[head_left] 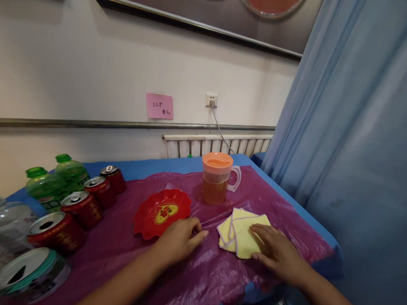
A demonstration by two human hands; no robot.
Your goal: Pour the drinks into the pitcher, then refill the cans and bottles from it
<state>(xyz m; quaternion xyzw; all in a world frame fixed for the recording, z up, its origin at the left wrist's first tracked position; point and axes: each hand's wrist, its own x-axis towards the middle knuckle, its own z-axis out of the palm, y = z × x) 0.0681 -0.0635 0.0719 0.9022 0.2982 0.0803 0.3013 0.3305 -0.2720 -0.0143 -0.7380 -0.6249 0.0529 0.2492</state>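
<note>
Lying in a fanned pile on the worktop, at least three soft, square yellow cloths with purple edging sit under the fingertips of the right hand, its fingers and thumb apart. The left hand, empty and loosely curled, thumb slightly apart, is by one red plate with a wavy rim. Bare, crinkled purple plastic lies right of the cloths. Behind stands one clear jug; far left, four red metal cans and two green bottles.
</note>
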